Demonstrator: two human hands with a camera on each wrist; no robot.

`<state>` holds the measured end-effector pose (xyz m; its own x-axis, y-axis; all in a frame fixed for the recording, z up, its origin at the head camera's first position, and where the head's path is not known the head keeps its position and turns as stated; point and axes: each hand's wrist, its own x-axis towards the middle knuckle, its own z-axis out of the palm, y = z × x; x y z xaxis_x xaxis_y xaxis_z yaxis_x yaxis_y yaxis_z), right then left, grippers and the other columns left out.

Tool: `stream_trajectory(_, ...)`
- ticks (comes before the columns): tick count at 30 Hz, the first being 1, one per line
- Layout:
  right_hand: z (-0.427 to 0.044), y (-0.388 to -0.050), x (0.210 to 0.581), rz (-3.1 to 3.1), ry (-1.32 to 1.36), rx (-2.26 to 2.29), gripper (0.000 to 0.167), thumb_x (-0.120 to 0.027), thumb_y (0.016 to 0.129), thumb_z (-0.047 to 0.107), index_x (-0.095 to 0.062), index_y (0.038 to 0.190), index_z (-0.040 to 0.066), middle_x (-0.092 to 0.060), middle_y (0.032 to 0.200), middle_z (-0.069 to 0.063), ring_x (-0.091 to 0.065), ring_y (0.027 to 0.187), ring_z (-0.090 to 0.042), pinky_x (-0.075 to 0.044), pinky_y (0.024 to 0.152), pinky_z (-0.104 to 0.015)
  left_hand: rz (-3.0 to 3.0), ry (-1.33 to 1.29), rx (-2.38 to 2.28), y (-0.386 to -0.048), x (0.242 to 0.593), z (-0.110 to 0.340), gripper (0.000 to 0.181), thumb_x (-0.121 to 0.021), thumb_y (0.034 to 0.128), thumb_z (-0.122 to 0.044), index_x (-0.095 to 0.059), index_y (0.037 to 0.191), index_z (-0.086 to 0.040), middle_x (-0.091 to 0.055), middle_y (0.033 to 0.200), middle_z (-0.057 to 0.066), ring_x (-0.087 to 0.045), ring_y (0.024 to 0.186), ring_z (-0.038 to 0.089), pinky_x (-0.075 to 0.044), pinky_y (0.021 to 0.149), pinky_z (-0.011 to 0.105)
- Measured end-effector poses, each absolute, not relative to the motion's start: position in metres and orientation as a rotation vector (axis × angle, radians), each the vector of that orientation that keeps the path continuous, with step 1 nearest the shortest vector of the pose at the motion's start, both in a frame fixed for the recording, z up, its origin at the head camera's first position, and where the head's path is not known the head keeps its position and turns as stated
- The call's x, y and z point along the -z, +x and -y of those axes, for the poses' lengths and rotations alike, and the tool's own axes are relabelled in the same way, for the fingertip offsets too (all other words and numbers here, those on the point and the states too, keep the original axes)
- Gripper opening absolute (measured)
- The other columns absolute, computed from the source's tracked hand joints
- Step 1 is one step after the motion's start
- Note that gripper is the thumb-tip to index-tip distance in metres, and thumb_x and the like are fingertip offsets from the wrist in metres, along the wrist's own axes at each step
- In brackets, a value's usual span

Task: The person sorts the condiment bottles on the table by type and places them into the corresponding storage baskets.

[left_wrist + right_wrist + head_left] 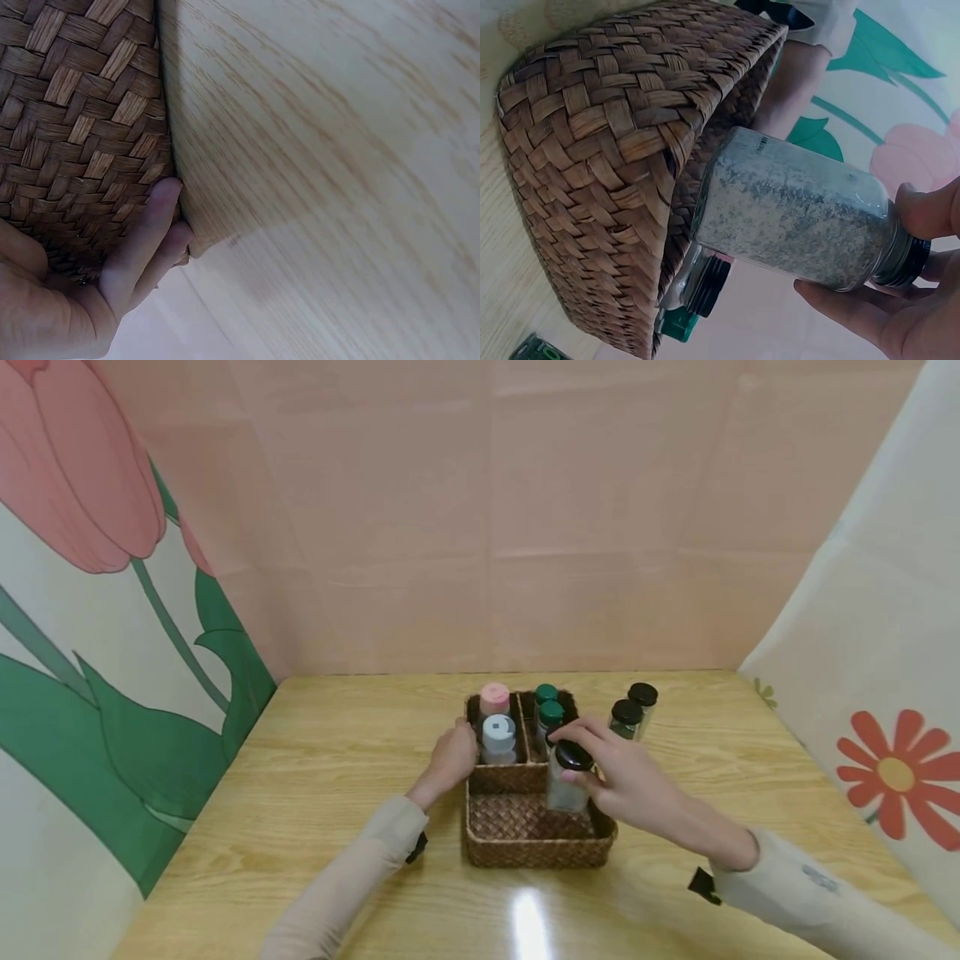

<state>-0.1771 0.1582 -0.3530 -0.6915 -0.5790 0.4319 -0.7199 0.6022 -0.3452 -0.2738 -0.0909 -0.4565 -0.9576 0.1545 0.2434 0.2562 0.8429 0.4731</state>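
Observation:
My right hand (630,777) pinches a clear spice jar (795,210) by its black-capped end, with a grey-white speckled filling visible inside. The jar hangs over the basket's front compartment, near the divider. My left hand (453,753) grips the left side of the brown woven basket (536,853); its fingers lie against the outer weave in the left wrist view. A pink-capped bottle (495,697) and a white-capped bottle (498,735) stand in the back left compartment. Green-capped jars (551,713) stand in the back right one, alongside a black-capped jar (709,286) partly hidden by my right hand.
Two black-capped jars (627,717) stand on the wooden table (337,777), right of the basket and behind my right hand. A pink cloth (487,527) hangs along the table's back edge, with flower-printed cloths at both sides.

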Motion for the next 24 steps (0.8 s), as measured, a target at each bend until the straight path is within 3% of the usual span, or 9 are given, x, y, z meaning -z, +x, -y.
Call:
stream_trajectory(6,-0.153,-0.176,0.355,2.571,1.087,-0.773,0.042,-0.074,0.089,0.009,-0.059,0.128,0.011,-0.055,0.124,-0.001,-0.042,0.059,-0.001,-0.040,0.053,-0.023,2.815,-0.341,0.775,-0.273,0.456,0.091,0.019,-0.044,0.1025,-0.002,-0.052,0.107,0.014,-0.056,0.067,0.016,-0.063,0.058,0.035,-0.052,0.052,0.046)
stream_trajectory(11,-0.149,-0.176,0.358,2.574,1.114,-0.793,0.044,-0.075,0.088,0.007,-0.059,0.129,0.010,-0.056,0.123,-0.002,-0.046,0.064,-0.001,-0.043,0.057,-0.023,2.810,-0.295,0.837,-0.272,0.456,0.090,0.019,-0.041,0.1041,-0.004,-0.052,0.102,0.011,-0.055,0.065,0.017,-0.062,0.059,0.037,-0.052,0.051,0.048)
stream_trajectory(24,-0.141,-0.177,0.364,2.614,1.138,-0.840,0.042,-0.074,0.089,0.007,-0.058,0.128,0.010,-0.056,0.121,-0.002,-0.036,0.051,0.001,-0.040,0.051,-0.023,2.797,-0.265,0.827,-0.270,0.454,0.087,0.018,-0.041,0.1042,-0.005,-0.052,0.096,0.008,-0.055,0.063,0.017,-0.062,0.059,0.039,-0.051,0.051,0.049)
